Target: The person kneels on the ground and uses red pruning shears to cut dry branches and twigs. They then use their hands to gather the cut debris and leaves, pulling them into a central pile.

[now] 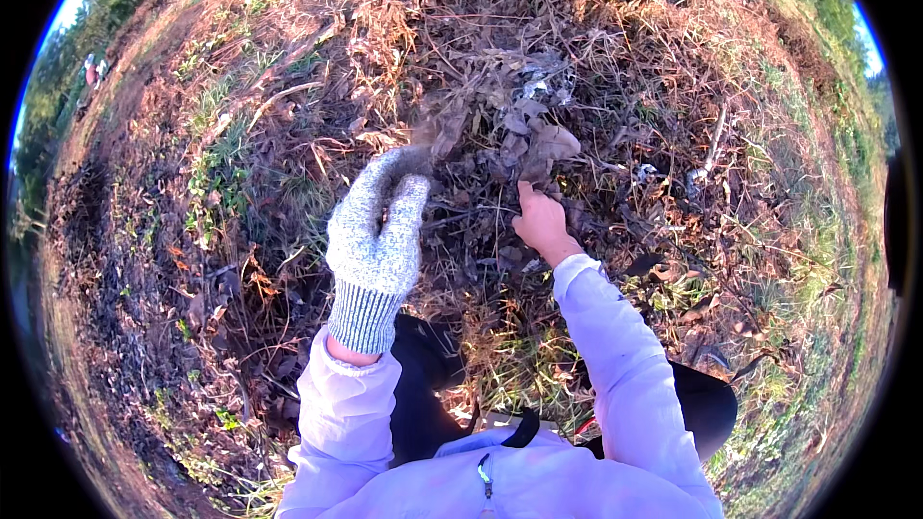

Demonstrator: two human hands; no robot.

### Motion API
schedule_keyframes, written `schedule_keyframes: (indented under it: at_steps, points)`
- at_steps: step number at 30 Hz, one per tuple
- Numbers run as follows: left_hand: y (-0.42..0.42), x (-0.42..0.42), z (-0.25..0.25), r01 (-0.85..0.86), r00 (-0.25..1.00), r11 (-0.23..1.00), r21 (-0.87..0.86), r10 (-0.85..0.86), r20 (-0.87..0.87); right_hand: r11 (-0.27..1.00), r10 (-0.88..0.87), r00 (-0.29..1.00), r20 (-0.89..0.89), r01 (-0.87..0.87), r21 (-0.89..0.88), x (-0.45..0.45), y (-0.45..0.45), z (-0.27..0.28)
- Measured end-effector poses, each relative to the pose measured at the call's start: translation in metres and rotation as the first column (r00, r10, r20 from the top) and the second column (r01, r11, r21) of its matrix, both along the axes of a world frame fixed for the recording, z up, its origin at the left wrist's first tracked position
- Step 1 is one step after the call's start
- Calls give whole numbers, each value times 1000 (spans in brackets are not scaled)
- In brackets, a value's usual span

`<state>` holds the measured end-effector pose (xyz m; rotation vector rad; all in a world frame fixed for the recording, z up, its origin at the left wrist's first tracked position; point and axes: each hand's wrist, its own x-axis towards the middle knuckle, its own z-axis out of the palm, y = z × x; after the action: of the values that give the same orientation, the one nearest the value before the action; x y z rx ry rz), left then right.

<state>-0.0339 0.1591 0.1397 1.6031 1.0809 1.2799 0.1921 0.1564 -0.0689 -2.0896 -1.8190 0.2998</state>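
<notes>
My left hand (pixel 378 220) wears a grey knitted glove with a ribbed cuff. Its fingers curve toward a heap of dry leaves and stems (pixel 497 122), a gap showing between thumb and fingers. Motion blurs the fingertips, so whether they grip any leaves is unclear. My right hand (pixel 542 222) is bare, low over the near side of the heap. Its fingers are partly curled beside a broad brown dry leaf (pixel 557 143); whether they hold it is hidden. Pale grey ash-like scraps (pixel 542 83) lie just beyond.
Twigs and dry grass cover the ground around me, with a bare pale stick (pixel 717 133) at right. Green weeds (pixel 205 187) grow at left. My dark-trousered knees (pixel 703 407) are bent close by. Far off at upper left is a small figure (pixel 94 72), perhaps a person, near trees.
</notes>
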Motion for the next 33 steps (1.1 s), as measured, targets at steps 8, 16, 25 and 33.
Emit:
schedule_keyframes:
  at_steps: [8,16,25,33]
  points:
    - [3,0,-4,-58,962,992,111,85,-258,857,-149,979,-136,196,477,61,16,154]
    - [8,6,-10,-120,957,990,78,136,-257,661,-196,863,-466,467,587,106,6,303]
    - [-5,36,-19,406,901,897,-175,-425,-86,950,121,330,-936,235,205,54,-24,256]
    - [-61,72,-42,542,530,592,-596,-791,-305,971,1,564,-826,196,135,3,-26,216]
